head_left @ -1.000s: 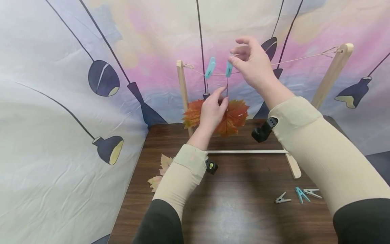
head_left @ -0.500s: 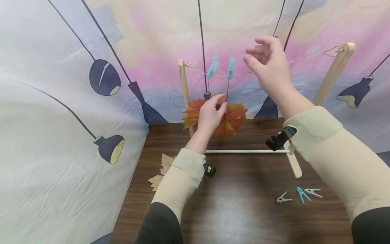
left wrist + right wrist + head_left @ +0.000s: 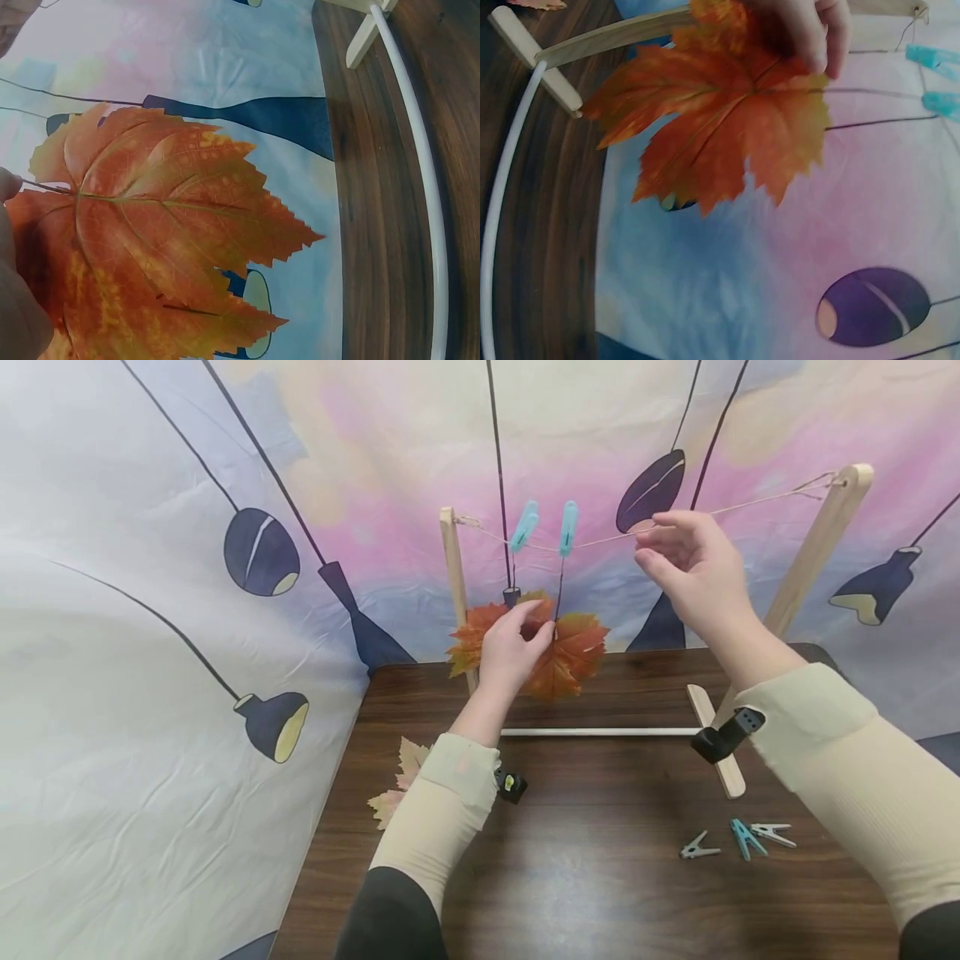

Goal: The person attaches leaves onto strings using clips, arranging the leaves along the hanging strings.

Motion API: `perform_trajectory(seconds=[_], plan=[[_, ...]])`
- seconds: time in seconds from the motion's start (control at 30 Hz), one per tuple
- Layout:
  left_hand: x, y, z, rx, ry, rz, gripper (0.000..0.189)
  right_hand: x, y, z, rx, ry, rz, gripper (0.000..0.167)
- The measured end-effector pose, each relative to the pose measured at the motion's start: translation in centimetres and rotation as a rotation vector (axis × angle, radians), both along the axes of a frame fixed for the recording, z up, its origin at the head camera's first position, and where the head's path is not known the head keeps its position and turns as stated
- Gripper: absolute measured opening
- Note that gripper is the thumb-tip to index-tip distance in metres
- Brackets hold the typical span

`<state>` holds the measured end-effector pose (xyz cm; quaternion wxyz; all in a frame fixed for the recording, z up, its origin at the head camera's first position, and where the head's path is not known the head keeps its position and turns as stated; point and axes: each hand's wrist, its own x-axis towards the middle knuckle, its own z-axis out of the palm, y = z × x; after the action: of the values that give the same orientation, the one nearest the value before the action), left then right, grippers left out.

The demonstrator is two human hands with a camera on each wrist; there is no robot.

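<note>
Two light-blue clothespins, a left one (image 3: 524, 527) and a right one (image 3: 568, 529), sit on the string (image 3: 603, 541). From the right clothespin an orange maple leaf (image 3: 573, 656) hangs by its thin stem (image 3: 560, 583); a second orange leaf (image 3: 467, 639) hangs to its left, partly covered by my left hand (image 3: 510, 652). That hand's thumb is at the stem in the head view, with a gap between thumb and forefinger. To the right of the clothespins, my right hand (image 3: 705, 568) is raised beside the string, fingers loosely bent, holding nothing visible.
Wooden posts, left (image 3: 454, 568) and right (image 3: 817, 543), carry the string; a white rod (image 3: 600, 732) runs low between them. Two grey clothespins and a blue clothespin (image 3: 746, 839) lie on the brown table (image 3: 585, 843). A pale leaf (image 3: 408, 764) lies by my left forearm.
My right hand has let go of the right clothespin and moved right, then lower. My left hand has slid slightly down, its fingers more spread. The clothespin stays on the string.
</note>
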<state>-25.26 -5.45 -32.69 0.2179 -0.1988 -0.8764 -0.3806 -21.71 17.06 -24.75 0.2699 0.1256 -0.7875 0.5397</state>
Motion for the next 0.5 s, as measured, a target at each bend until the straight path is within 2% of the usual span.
perform_trajectory(seconds=[0.07, 0.33, 0.5], plan=[[0.1, -0.1, -0.1, 0.010, 0.004, 0.008, 0.036, 0.2, 0.7, -0.7, 0.034, -0.006, -0.021, 0.037], [0.8, -1.2, -1.0, 0.033, -0.022, 0.055, 0.039, 1.5, 3.6, -2.8, 0.148, -0.120, -0.112, 0.041], [1.1, -1.7, -2.1, 0.026, 0.027, 0.076, 0.040, 2.2, 5.3, -4.5, 0.201, -0.160, -0.147, 0.044]])
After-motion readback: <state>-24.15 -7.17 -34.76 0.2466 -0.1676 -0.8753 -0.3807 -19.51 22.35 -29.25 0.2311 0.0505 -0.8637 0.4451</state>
